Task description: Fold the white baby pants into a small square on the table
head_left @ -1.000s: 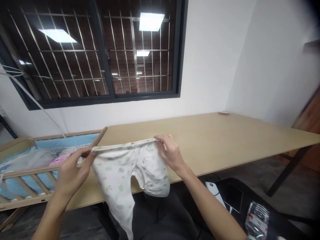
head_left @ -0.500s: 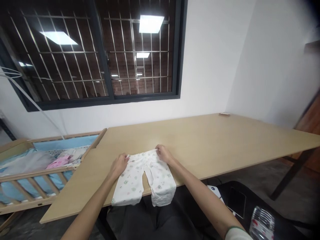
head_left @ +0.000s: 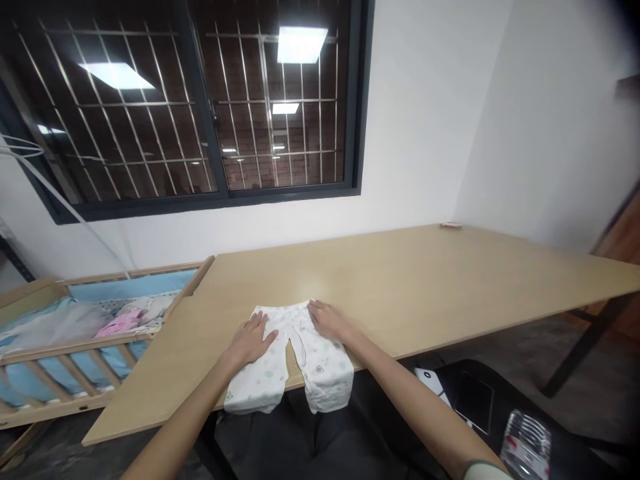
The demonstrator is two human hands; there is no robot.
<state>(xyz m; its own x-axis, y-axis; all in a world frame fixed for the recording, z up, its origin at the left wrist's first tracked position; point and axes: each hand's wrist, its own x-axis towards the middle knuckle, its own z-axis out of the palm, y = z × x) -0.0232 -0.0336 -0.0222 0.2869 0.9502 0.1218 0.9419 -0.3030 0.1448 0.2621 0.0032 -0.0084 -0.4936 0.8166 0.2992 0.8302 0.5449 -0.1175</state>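
Note:
A pair of small white baby pants (head_left: 325,377) with a green and grey print lies spread on the table, waistband away from me and both leg ends hanging over the near edge. My left hand (head_left: 254,339) rests flat on the left side of the waist, fingers apart. On the right corner of the waistband lies my right hand (head_left: 327,320), its fingers stretched over the cloth and pointing left. Part of the waistband's right end is hidden beneath that hand.
The wooden table (head_left: 400,287) reaches back to the wall under a barred window (head_left: 280,133). A wooden crib (head_left: 75,347) with cloths stands at left. At lower right, a black seat holds a phone (head_left: 475,402), a white device (head_left: 430,382) and a clear plastic package (head_left: 526,443).
My left hand has let go of the waistband's left corner and moved right, flattening onto the pants. My right hand has come slightly down from the waistband edge onto the cloth.

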